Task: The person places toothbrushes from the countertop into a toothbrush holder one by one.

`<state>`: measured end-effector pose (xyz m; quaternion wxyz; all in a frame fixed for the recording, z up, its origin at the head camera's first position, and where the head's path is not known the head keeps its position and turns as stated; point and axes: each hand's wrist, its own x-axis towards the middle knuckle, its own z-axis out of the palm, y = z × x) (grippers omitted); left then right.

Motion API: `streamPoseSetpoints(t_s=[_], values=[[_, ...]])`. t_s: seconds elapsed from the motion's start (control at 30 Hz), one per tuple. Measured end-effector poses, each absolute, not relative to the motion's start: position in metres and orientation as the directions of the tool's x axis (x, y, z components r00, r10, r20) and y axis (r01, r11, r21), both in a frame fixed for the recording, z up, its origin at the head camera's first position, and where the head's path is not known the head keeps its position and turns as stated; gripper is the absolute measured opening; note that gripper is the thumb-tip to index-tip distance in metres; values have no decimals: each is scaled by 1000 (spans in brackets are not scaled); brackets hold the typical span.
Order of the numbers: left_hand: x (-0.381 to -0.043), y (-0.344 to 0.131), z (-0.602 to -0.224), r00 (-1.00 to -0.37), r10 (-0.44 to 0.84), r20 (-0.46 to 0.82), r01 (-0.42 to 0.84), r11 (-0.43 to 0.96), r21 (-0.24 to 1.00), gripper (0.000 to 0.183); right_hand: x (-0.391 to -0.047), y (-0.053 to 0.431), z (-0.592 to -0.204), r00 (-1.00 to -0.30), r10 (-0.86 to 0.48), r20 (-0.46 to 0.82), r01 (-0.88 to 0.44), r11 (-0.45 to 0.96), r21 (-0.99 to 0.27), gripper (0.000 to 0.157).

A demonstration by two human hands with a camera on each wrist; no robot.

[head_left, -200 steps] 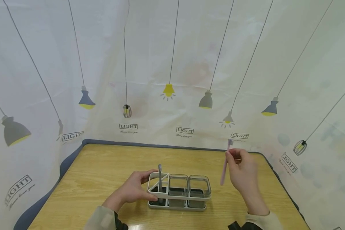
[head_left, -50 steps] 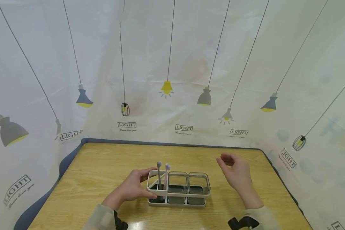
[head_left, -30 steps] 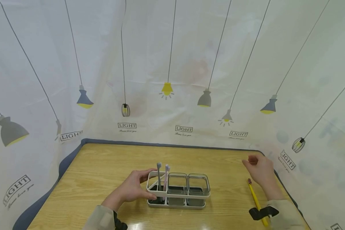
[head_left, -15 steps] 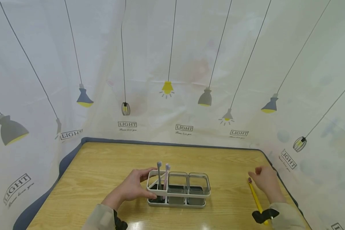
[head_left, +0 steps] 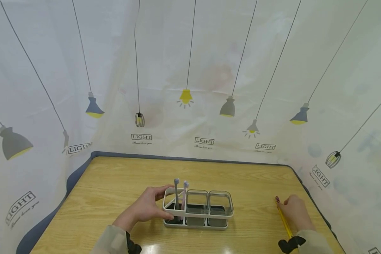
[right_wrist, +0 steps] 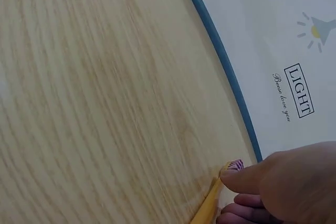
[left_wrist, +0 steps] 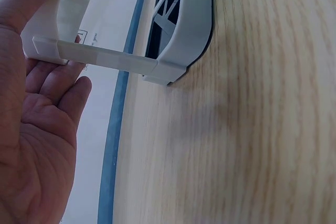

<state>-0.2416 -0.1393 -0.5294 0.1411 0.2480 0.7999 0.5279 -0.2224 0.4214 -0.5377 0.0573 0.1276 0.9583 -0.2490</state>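
A white toothbrush holder with two clear cups stands on the table. My left hand grips its left end, thumb in front and fingers behind; the left wrist view shows those fingers at the upper rim. A grey toothbrush and a pink toothbrush stand upright in the holder's divided left part. At the right, my right hand pinches a yellow toothbrush just below its purple-striped bristles. Thumb and neck meet in the right wrist view, where the lower handle runs out of frame.
The wooden table has a blue-grey edge. Beyond it hangs a pale sheet printed with lamps, closing in the back and both sides.
The pink toothbrush, earlier held up by my right hand, now stands in the holder. My right hand has moved right and down onto the yellow toothbrush. The left hand keeps its grip.
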Motion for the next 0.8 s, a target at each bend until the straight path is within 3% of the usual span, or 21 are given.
streamPoseSetpoints(t_s=[0.4, 0.8], values=[[-242, -139, -528, -836, 548, 36, 248, 318, 915, 100, -216, 409, -544, -966, 215, -144, 258, 855, -450, 22], [-241, -139, -529, -841, 539, 40, 249, 321, 914, 99, -216, 404, -546, -973, 202, -110, 230, 883, -409, 22]])
